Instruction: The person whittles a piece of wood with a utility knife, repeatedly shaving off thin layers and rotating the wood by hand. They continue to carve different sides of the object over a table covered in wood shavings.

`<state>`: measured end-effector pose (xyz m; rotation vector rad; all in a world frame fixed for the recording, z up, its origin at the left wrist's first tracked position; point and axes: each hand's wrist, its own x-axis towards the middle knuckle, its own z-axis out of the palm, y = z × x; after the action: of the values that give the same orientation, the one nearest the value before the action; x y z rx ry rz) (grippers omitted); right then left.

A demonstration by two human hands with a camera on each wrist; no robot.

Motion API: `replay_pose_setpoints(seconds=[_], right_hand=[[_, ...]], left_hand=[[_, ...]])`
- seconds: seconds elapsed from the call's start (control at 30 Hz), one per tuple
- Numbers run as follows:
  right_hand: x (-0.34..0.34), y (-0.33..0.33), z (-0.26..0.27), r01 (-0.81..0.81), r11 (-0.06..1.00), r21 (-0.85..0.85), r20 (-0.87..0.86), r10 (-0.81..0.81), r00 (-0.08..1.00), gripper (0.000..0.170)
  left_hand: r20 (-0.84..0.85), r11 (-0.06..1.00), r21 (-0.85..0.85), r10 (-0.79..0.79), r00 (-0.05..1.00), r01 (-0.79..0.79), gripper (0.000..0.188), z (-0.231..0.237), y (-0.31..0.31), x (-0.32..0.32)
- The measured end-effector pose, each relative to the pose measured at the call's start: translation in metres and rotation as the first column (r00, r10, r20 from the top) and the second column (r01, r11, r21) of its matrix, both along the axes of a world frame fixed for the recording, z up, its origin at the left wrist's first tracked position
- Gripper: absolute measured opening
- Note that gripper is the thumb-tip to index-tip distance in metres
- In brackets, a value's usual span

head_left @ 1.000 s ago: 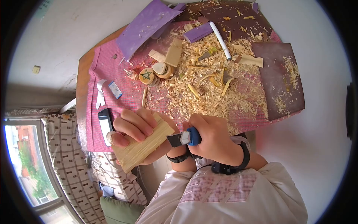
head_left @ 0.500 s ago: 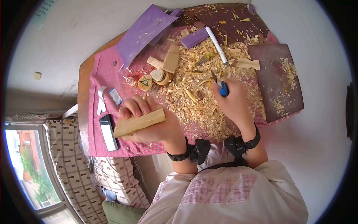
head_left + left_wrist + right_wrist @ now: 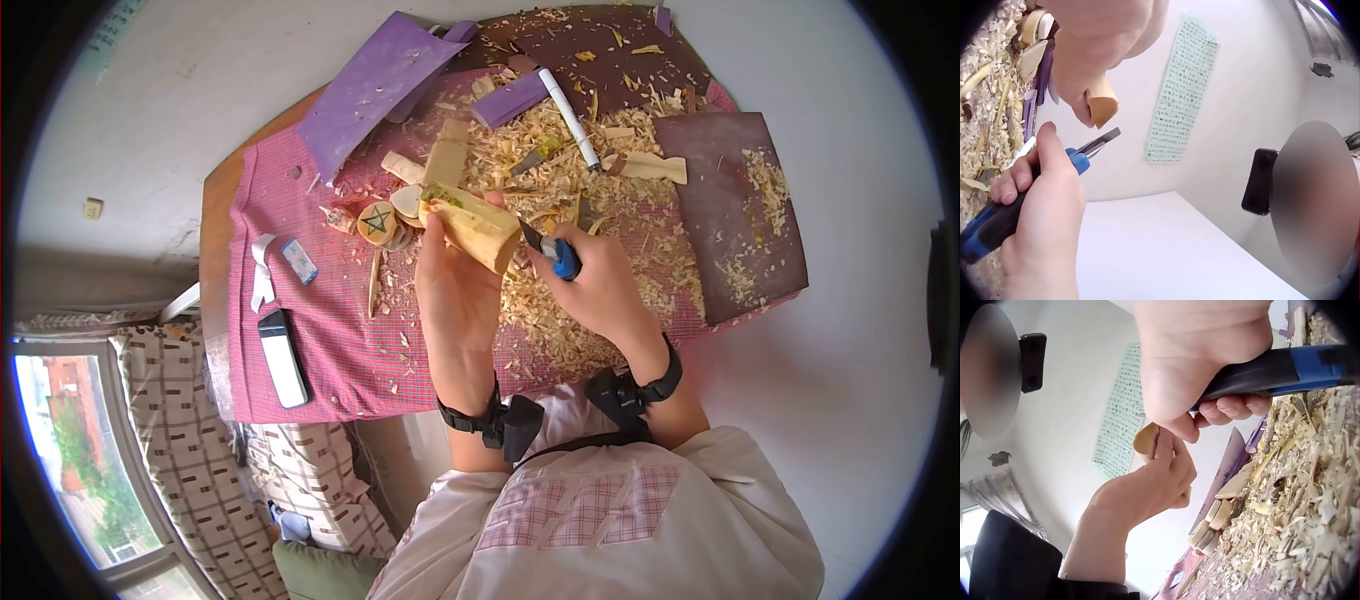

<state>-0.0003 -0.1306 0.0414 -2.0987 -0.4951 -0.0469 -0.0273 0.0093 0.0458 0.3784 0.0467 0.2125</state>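
Observation:
In the head view my left hand (image 3: 458,295) holds a block of pale wood (image 3: 478,232) above the table, thumb on its near side. The block's upper face is rounded and yellowish, with a green patch at the left end. My right hand (image 3: 602,285) grips a blue and black utility knife (image 3: 567,260). Its blade points up and left, close to the block's right end. From the left wrist view, the blade (image 3: 1105,137) lies just below the block's end face (image 3: 1105,111), with a gap between. The long knife handle (image 3: 1272,372) runs through my right fist.
Wood shavings (image 3: 560,320) cover the table's middle. Wooden discs (image 3: 377,223), one with a drawn star, and a light wood block (image 3: 447,150) lie behind my left hand. Around them are a white marker (image 3: 570,120), purple sheet (image 3: 375,95), brown board (image 3: 735,215) and phone (image 3: 283,360).
The right hand drew the knife off the block to the right, then came back toward it. My left hand carried the block forward and right and turned it, rounded face up.

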Motion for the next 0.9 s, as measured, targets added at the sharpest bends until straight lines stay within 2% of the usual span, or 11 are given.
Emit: replay_pose_setpoints(seconds=[0.07,0.23,0.3,0.43,0.5,0.57,0.6,0.67,0.73,0.87,0.9], right_hand=[[-0.002,0.001,0.0,0.009,1.0,-0.004,0.015,-0.009,1.0,0.023],[-0.007,0.0,0.0,0.024,0.999,-0.024,0.06,-0.022,0.998,0.018],[-0.01,-0.002,0.009,-0.034,0.979,-0.203,0.134,0.063,0.989,0.015],[-0.015,0.004,0.012,-0.025,0.965,-0.26,0.169,0.071,0.983,0.015],[-0.016,0.007,0.008,0.038,0.971,-0.237,0.203,0.011,0.979,0.015],[-0.014,0.007,0.008,0.078,0.966,-0.247,0.194,-0.03,0.981,0.014],[-0.011,0.007,0.007,0.115,0.96,-0.256,0.185,-0.068,0.98,0.014],[0.019,-0.006,-0.005,0.37,0.864,-0.343,0.186,-0.323,0.928,0.014],[0.041,-0.027,0.0,0.461,0.83,-0.314,0.231,-0.404,0.885,0.014],[0.038,-0.035,0.019,0.345,0.912,-0.221,0.186,-0.308,0.933,0.013],[0.032,-0.033,0.021,0.238,0.947,-0.215,0.163,-0.206,0.965,0.013]], left_hand=[[-0.177,0.985,0.172,0.055,0.983,-0.024,0.04,0.006,-0.005,0.001],[-0.112,0.965,0.238,0.142,0.984,-0.112,0.041,0.008,-0.01,-0.004],[-0.078,0.95,0.255,0.204,0.976,-0.179,0.041,0.01,-0.011,-0.005],[-0.005,0.924,0.293,0.259,0.966,-0.246,0.043,0.012,-0.014,-0.009],[0.0,0.921,0.294,0.266,0.964,-0.254,0.043,0.012,-0.017,-0.011],[0.061,0.842,0.35,0.417,0.907,-0.411,0.046,0.011,-0.022,-0.012],[0.062,0.842,0.349,0.417,0.907,-0.411,0.046,0.012,-0.024,-0.016],[0.143,0.799,0.354,0.468,0.872,-0.486,0.048,0.018,-0.029,-0.031],[0.202,0.734,0.399,0.515,0.833,-0.55,0.048,0.026,-0.034,-0.035],[0.091,0.744,0.419,0.536,0.839,-0.52,0.047,0.027,-0.028,-0.022],[0.077,0.764,0.43,0.5,0.862,-0.482,0.047,0.024,-0.025,-0.019]])
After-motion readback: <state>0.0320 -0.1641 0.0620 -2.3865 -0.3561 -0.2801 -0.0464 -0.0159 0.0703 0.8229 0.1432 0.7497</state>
